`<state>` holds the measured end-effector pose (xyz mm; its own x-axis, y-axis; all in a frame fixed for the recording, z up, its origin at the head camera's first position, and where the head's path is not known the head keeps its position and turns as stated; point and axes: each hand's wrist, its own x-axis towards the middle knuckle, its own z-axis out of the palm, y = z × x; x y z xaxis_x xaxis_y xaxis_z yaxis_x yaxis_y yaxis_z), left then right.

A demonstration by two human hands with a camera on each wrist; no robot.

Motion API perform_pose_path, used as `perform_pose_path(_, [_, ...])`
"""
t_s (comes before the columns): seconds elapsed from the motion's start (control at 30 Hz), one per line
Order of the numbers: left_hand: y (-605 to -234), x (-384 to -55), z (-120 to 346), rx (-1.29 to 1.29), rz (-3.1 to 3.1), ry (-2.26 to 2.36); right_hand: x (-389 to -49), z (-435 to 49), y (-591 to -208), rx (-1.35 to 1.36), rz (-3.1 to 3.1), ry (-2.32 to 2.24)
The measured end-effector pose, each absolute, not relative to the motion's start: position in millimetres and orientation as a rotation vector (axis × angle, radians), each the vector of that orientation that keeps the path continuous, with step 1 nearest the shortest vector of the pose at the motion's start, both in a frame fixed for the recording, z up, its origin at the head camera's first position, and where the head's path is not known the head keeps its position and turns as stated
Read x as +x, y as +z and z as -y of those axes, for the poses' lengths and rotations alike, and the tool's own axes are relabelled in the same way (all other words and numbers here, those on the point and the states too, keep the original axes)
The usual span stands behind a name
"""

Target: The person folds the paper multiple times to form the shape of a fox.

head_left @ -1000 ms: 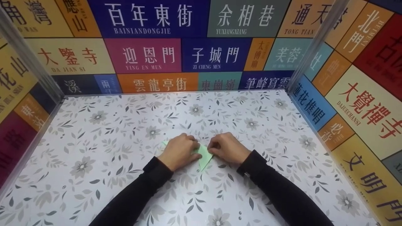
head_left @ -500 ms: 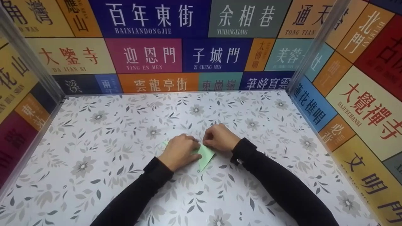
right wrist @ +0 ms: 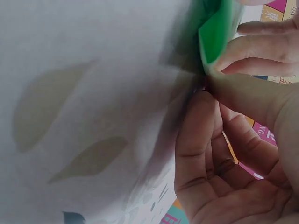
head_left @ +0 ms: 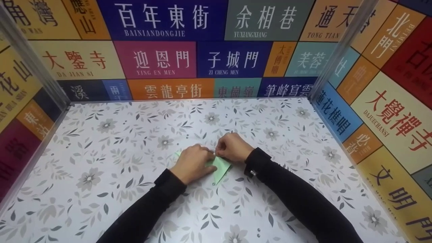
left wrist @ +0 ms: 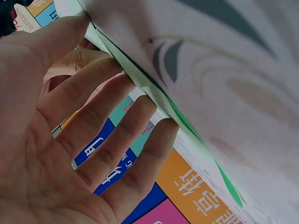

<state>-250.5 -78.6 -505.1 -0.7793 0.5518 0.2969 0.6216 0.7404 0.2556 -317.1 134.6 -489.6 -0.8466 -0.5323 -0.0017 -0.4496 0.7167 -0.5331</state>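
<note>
A folded piece of light green paper (head_left: 221, 168) lies on the floral tabletop. My left hand (head_left: 194, 162) lies over its left part and hides it, with one corner showing beyond the knuckles. In the left wrist view, the straight, spread fingers (left wrist: 140, 135) rest their tips along the paper (left wrist: 189, 137). At the paper's upper right edge, my right hand (head_left: 234, 147) has its fingers curled. Seen from the right wrist, thumb and forefinger (right wrist: 194, 126) pinch the tip of the paper (right wrist: 215, 39), where a darker green fold stands up from the table.
White tabletop (head_left: 135, 125) with grey flowers and leaves spreads around the hands. Upright panels with coloured Chinese signs (head_left: 162, 59) close off the back and both sides. Clear corner strips (head_left: 50, 77) join the panels.
My right hand has moved from the paper's right corner up and left to its upper edge, uncovering that corner. The left hand keeps its place on the paper.
</note>
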Motion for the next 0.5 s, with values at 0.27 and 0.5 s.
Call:
perform_pose_path(0.27, [-506.9,-249.7,79.7,-0.927,2.739,-0.528,-315.7,-136.8,-489.6,-0.801,-2.748,-0.796])
perform_pose_path(0.5, [-506.8,-251.1,81.5,-0.919,2.753,-0.522,-313.9,-138.5,-488.9,-0.883,-2.778,-0.756])
